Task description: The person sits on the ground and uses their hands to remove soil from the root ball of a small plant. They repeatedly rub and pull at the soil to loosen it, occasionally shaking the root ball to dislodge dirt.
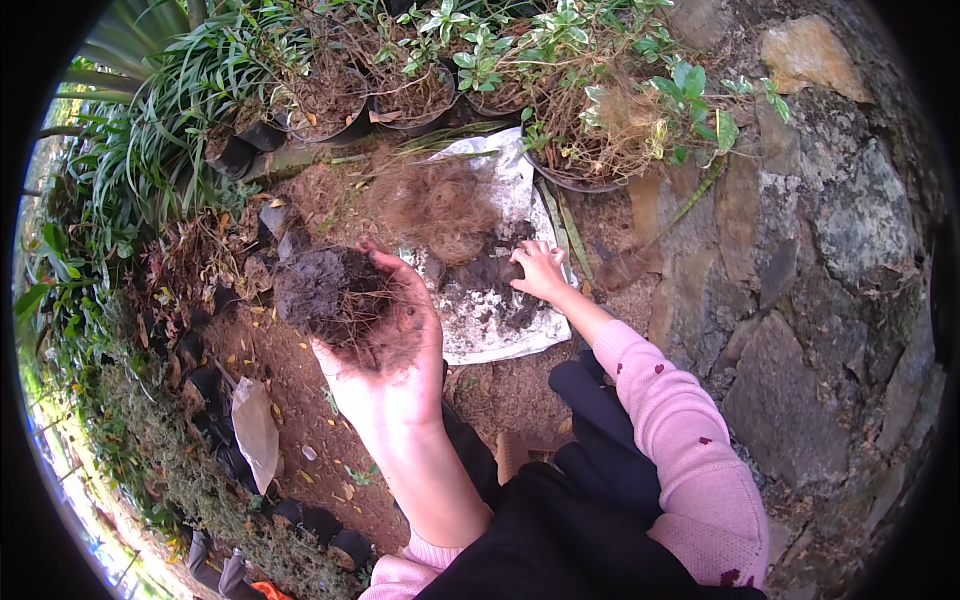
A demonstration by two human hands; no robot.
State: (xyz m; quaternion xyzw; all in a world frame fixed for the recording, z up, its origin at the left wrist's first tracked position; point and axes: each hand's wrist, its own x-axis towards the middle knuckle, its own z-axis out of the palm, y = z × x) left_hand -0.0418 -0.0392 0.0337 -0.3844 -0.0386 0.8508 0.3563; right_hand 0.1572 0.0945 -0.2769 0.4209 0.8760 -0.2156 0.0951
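My left hand [420,335] is raised palm up, its fingers curled around a clump of soil and fibre [335,292]. Dark, moist-looking soil makes up the clump's far left side, and brown hair-like fibre spreads over my palm. Part of my fingers is hidden behind the clump. Over a white sheet [535,338], my right hand [543,271] has its fingers apart and slightly bent, the tips beside loose dark soil [487,280]; I cannot tell whether they touch it. A tangled heap of brown fibre [440,205] lies on the sheet's far part.
Several potted plants [415,95] stand along the far side, and a wide pot [575,182] borders the sheet. A stone wall [790,380] rises on the right. A pale bag [255,432] lies on the reddish ground at left, near a row of low plants.
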